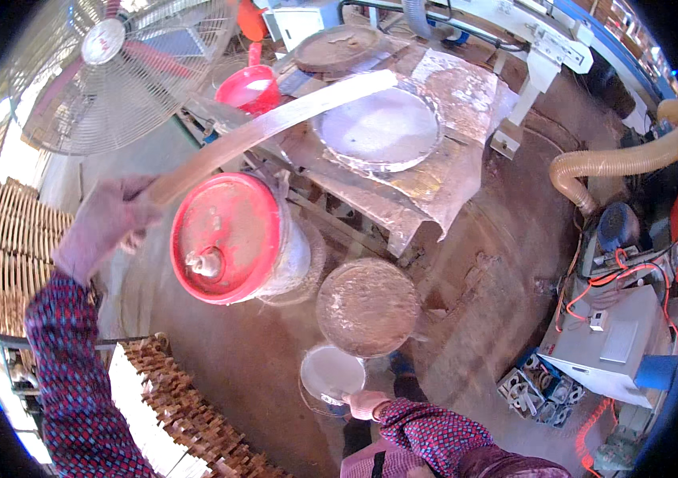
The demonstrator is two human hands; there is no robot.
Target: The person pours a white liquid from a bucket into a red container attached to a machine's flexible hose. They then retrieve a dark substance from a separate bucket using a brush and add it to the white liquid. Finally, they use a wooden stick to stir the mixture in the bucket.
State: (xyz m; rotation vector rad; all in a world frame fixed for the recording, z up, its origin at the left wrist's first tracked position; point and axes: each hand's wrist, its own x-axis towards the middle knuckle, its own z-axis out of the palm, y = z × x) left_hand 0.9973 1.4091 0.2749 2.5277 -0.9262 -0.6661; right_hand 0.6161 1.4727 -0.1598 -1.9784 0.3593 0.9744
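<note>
My left hand [104, 223], in a pale glove, is raised at the left and grips one end of a long thin wooden strip [275, 123]. The strip reaches up and right over a round tray of white liquid [379, 127] on a messy bench. My right hand [367, 404] is low in the middle, bare, holding the rim of a small white bucket [331, 374]. A brown round lid [368, 307] lies just above that bucket. A white bucket with a red lid [227, 239] stands between my two hands.
A large wire-caged fan [108, 72] stands at the upper left. A red bucket [250, 88] sits behind the bench. Stacked wooden slats [187, 406] lie at the lower left. A grey machine [609, 342] with orange cables and a yellow duct hose [617, 163] stand at the right.
</note>
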